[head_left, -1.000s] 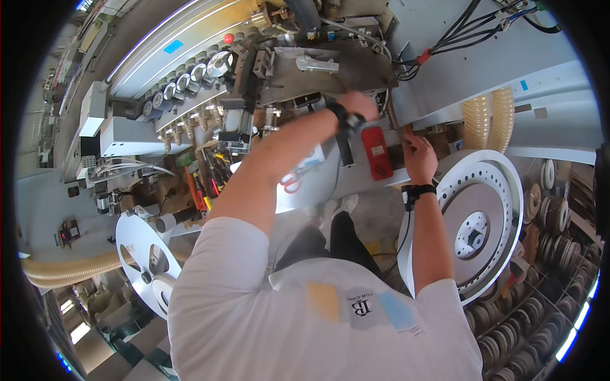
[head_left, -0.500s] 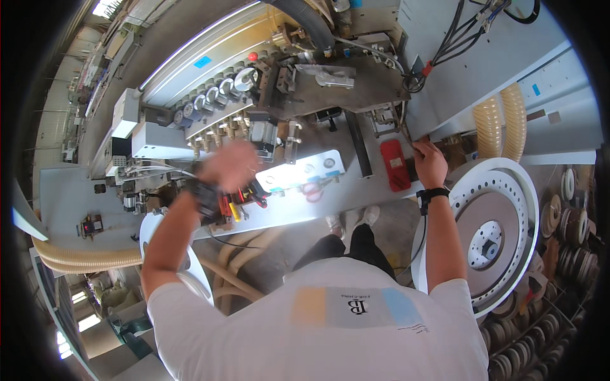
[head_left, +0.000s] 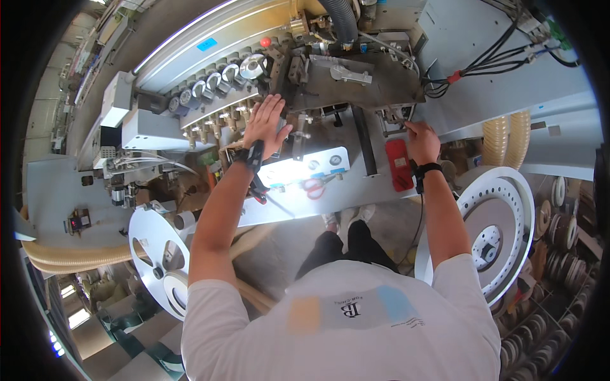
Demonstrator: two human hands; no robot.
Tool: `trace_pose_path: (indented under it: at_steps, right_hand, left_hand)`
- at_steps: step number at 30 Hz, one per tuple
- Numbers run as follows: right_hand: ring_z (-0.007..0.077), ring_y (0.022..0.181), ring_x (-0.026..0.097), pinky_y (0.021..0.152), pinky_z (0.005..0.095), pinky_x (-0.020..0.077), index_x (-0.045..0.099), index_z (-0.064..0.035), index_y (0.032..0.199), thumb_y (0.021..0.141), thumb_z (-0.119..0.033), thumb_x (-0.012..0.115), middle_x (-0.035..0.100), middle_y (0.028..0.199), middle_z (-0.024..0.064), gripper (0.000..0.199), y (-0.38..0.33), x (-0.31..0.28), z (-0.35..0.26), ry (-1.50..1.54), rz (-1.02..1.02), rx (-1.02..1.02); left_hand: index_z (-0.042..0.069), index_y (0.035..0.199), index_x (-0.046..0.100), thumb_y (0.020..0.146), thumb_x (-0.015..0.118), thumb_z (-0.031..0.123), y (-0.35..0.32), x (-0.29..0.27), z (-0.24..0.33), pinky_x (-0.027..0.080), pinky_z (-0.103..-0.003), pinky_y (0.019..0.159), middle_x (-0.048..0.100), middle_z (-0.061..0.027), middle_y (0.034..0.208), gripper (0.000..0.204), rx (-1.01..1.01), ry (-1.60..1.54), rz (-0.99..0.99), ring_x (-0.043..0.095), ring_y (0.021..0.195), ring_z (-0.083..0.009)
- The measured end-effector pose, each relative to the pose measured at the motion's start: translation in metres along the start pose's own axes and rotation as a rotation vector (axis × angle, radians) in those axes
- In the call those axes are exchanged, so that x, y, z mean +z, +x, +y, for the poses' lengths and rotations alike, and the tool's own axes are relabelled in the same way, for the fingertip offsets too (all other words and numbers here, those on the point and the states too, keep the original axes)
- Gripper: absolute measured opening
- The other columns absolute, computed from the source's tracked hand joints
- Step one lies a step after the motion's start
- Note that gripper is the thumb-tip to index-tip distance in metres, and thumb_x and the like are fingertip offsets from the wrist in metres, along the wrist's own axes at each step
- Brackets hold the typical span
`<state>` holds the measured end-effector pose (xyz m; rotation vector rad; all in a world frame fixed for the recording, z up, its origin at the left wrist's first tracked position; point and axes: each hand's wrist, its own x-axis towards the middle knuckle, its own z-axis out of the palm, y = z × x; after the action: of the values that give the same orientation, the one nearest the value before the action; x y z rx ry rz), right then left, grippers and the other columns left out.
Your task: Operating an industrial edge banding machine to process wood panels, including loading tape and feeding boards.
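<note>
My left hand point(head_left: 265, 126) lies flat with its fingers stretched out, over the machine beside a row of brass fittings point(head_left: 219, 122). Nothing shows in its grasp. At the right, my right hand point(head_left: 423, 143) has its fingers closed at a small metal bracket point(head_left: 395, 116) under the edge of a dark metal plate point(head_left: 381, 86). What the fingertips hold, if anything, is too small to make out. A red case point(head_left: 399, 166) lies just left of that hand. Red-handled scissors point(head_left: 313, 188) rest near a bright panel with round gauges point(head_left: 311, 166).
A large white reel point(head_left: 527, 222) stands at the right, a white slotted wheel point(head_left: 149, 238) at the left. Black cables point(head_left: 476, 73) hang at the upper right. Beige ribbed hoses point(head_left: 495, 141) run behind the right hand. Round metal knobs point(head_left: 215, 81) line the back.
My left hand has moved up and to the right, from above the hand tools to the fittings. My right hand has shifted slightly up and left, to the bracket. The view has shifted a little.
</note>
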<state>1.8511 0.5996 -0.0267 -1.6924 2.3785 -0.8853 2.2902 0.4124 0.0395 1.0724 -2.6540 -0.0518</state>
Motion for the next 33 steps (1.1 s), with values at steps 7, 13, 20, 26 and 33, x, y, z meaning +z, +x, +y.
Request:
trace_pose_path:
  at_steps: [7, 13, 20, 26, 33]
  right_hand:
    - [0.0351, 0.106, 0.07, 0.091, 0.047, 0.057, 0.084, -0.0185, 0.109, 0.096, -0.014, 0.068, 0.075, 0.107, 0.0088, 0.021, 0.031, 0.028, -0.009, -0.031, -0.023, -0.001]
    - [0.0353, 0.104, 0.071, 0.09, 0.0472, 0.0575, 0.085, -0.0206, 0.109, 0.096, -0.016, 0.069, 0.074, 0.104, 0.0099, 0.021, 0.067, 0.056, -0.02, -0.07, -0.07, 0.069]
    - [0.0351, 0.094, 0.074, 0.082, 0.047, 0.0604, 0.083, -0.0201, 0.111, 0.091, -0.02, 0.076, 0.078, 0.099, 0.0095, 0.021, 0.114, 0.092, -0.034, 0.009, 0.013, 0.024]
    - [0.0322, 0.094, 0.078, 0.083, 0.0447, 0.0616, 0.08, -0.0169, 0.119, 0.087, -0.028, 0.083, 0.081, 0.098, 0.0078, 0.034, 0.143, 0.116, -0.046, 0.227, 0.002, 0.132]
    - [0.0335, 0.099, 0.077, 0.086, 0.0458, 0.0607, 0.081, -0.0142, 0.115, 0.086, -0.033, 0.085, 0.081, 0.107, 0.0081, 0.035, 0.116, 0.058, -0.016, 0.013, -0.241, 0.09]
  left_hand:
    - [0.005, 0.151, 0.056, 0.094, 0.073, 0.037, -0.002, 0.022, 0.0, 0.029, -0.053, 0.131, 0.04, -0.0137, 0.17, 0.067, -0.016, -0.005, 0.043, 0.032, 0.161, -0.0332]
    - [0.006, 0.15, 0.057, 0.093, 0.071, 0.036, 0.0, 0.02, 0.0, 0.03, -0.055, 0.13, 0.039, -0.013, 0.171, 0.067, -0.035, -0.009, 0.024, 0.031, 0.162, -0.0326]
    - [0.004, 0.145, 0.061, 0.093, 0.068, 0.037, 0.001, 0.017, -0.002, 0.032, -0.056, 0.127, 0.041, -0.0146, 0.17, 0.062, -0.044, -0.021, -0.023, 0.034, 0.161, -0.0358]
    - [0.005, 0.142, 0.063, 0.09, 0.071, 0.035, 0.003, 0.015, -0.001, 0.032, -0.056, 0.128, 0.042, -0.0143, 0.17, 0.061, -0.079, -0.036, -0.057, 0.034, 0.161, -0.0348]
    - [0.006, 0.137, 0.064, 0.089, 0.073, 0.036, -0.001, 0.016, -0.005, 0.033, -0.056, 0.127, 0.042, -0.0132, 0.169, 0.057, -0.09, -0.03, -0.042, 0.034, 0.16, -0.0337]
